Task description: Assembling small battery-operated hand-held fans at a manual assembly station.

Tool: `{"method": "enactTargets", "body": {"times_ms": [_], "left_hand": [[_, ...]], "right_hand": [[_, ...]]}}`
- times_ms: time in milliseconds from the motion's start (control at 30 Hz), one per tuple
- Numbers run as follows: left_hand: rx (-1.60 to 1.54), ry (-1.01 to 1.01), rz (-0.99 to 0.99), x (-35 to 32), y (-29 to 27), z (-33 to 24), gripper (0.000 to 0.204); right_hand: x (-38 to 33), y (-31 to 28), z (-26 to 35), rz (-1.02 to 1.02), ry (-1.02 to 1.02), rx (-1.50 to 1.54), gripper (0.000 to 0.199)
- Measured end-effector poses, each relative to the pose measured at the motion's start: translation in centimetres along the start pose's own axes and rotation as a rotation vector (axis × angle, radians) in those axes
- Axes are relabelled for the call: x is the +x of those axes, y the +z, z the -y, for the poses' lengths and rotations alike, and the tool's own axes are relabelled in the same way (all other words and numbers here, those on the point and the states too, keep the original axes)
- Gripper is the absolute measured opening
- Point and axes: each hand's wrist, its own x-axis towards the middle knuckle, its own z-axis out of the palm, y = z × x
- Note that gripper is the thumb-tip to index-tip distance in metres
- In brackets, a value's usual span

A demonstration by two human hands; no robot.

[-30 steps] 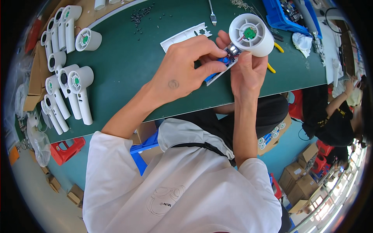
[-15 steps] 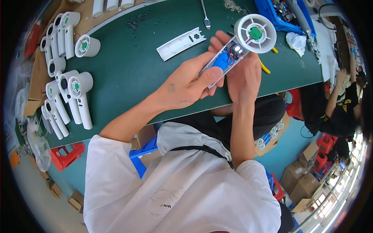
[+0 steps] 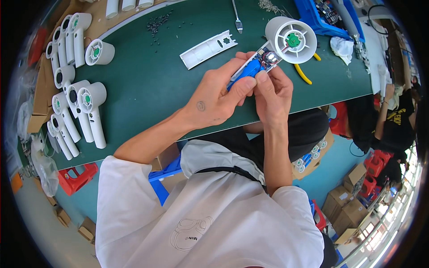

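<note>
A white handheld fan point(image 3: 271, 30) with its handle opened is held above the green table. Inside the handle lie a blue battery point(image 3: 248, 71) and a circuit board point(image 3: 268, 57) with a lit spot; a green disc sits in the hub of the round head. My left hand point(image 3: 219, 91) grips the handle from the left, thumb on the battery. Closed around the handle's other side, my right hand point(image 3: 273, 91) has its thumb tip beside the left thumb. A loose white handle cover point(image 3: 208, 50) lies on the table beyond my left hand.
Several white fans point(image 3: 89, 100) stand and lie at the left. Small black parts point(image 3: 156, 24) are scattered at the back, near a metal-tipped tool point(image 3: 238, 22). Yellow-handled pliers point(image 3: 303, 75) lie right of the fan, near a blue bin point(image 3: 313, 22) and crumpled white paper point(image 3: 342, 48).
My right hand has moved from behind the fan to grip the handle, its thumb now in front. The fan has turned slightly, and the battery shows tilted up more.
</note>
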Motion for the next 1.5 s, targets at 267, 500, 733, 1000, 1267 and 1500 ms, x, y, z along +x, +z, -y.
{"method": "enactTargets", "body": {"times_ms": [267,500,733,1000,1267,1500], "left_hand": [[-0.071,0.036,0.055,0.0,0.1,0.9,0.035],[-0.211,0.07,0.175,0.5,-0.3,1.1,0.039],[-0.151,-0.007,0.187,0.5,-0.7,0.8,0.039],[1.294,0.483,-0.343,2.3,-5.3,-1.2,0.042],[0.756,0.171,-0.297,2.2,-4.2,-1.8,0.039],[0.13,0.104,-0.204,1.6,-3.3,-2.2,0.039]], "right_hand": [[-0.2,-0.2,0.2,0.012,0.016,-0.028,0.047],[0.1,-0.3,0.1,-0.018,0.029,0.186,0.05],[0.3,0.1,0.2,-0.068,0.002,0.167,0.047],[0.9,-1.7,0.9,-0.206,-0.125,0.174,0.051],[1.8,-0.7,0.5,-0.093,-0.11,0.46,0.049],[2.0,0.8,0.1,-0.092,-0.021,0.431,0.047]]}}
